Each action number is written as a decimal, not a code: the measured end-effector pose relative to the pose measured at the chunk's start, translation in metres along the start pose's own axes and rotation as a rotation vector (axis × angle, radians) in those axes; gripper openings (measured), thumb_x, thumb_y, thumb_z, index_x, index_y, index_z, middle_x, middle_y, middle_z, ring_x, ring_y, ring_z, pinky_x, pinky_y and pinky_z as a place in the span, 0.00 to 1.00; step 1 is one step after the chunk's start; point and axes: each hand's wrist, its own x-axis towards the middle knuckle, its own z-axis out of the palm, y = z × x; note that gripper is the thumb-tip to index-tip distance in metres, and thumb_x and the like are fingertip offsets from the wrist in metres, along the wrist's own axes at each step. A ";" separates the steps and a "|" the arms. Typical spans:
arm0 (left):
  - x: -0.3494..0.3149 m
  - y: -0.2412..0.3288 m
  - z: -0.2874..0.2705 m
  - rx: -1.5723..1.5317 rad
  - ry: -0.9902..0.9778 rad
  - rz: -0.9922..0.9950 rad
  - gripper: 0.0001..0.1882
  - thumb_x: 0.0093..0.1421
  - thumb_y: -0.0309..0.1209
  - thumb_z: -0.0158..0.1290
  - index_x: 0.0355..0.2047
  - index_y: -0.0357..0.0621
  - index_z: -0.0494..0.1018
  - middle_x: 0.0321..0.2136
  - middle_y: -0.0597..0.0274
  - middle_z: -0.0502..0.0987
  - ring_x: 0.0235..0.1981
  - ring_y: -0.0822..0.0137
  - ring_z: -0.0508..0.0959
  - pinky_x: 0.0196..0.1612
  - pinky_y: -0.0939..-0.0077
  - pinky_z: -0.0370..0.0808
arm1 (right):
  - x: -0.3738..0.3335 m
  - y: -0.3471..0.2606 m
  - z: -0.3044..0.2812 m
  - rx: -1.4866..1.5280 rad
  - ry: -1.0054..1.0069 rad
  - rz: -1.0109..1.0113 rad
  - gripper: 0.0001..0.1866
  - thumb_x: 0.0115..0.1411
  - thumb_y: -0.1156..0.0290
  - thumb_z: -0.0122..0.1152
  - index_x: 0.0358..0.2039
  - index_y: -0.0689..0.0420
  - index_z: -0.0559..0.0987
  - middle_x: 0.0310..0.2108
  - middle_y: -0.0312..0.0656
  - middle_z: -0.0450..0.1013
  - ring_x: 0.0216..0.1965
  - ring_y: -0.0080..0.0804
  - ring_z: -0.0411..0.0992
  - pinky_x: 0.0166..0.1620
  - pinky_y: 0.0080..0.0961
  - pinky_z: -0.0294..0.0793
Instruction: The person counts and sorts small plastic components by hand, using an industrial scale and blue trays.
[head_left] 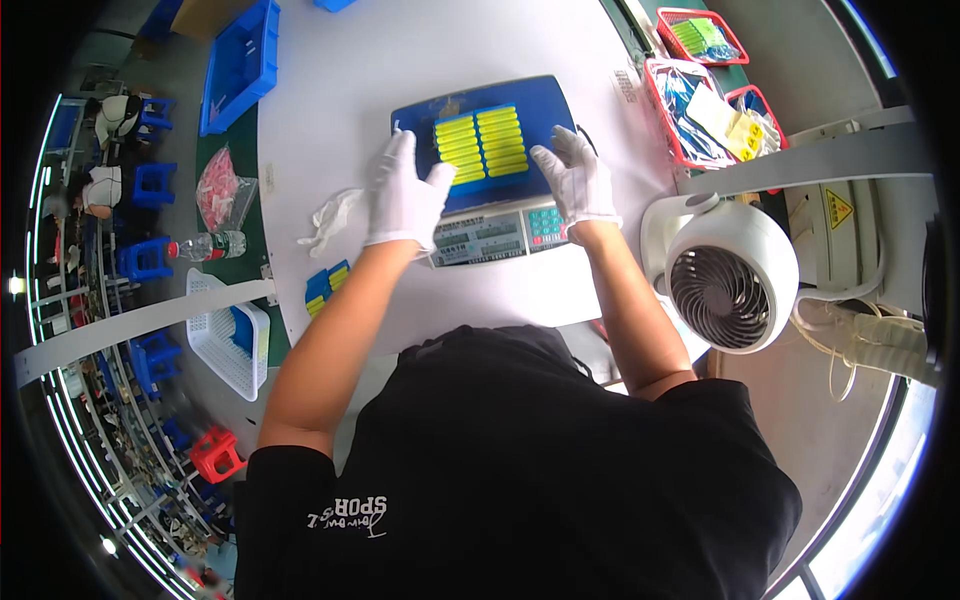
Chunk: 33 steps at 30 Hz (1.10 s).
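At the centre of the counter [330, 100], 12 o'clock taken as straight away from me:

Item: one block of slim yellow-green sticks with blue edging, in two side-by-side columns, a left column [459, 147] and a right column [502, 140]. Each stick's long axis runs roughly 9 to 3 o'clock, its 3 o'clock end slightly raised toward 2; the columns run 12 to 6.

Support: one blue, flat-topped weighing scale [550, 110], its grey panel with green keys [547, 225] on the 6 o'clock side.

My left hand [408, 190], white-gloved: open, nothing gripped, fingers together toward 12, thumb held apart. The block lies at 2 o'clock from it. This is the nearer hand; thumb tip just beside the left column's lower corner, contact not certain.

My right hand [580, 185], white-gloved: open, nothing gripped, fingers toward 11, thumb toward 10. The block lies at 10 o'clock, a strip of blue scale top showing between.

Nearby: one crumpled white cloth [333, 218], glove-like, between 8 and 9 from my left hand; small blue-and-yellow pieces [325, 285] between 7 and 8; one round-headed white fan [735, 275] at 4 from my right hand.
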 end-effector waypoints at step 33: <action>0.055 0.001 0.035 -1.064 -0.317 -0.701 0.20 0.48 0.22 0.60 0.43 0.33 0.71 0.39 0.52 0.77 0.40 0.59 0.77 0.43 0.65 0.74 | 0.034 -0.035 0.046 -0.209 -0.165 0.174 0.16 0.51 0.62 0.59 0.37 0.59 0.79 0.34 0.50 0.77 0.39 0.47 0.74 0.42 0.35 0.73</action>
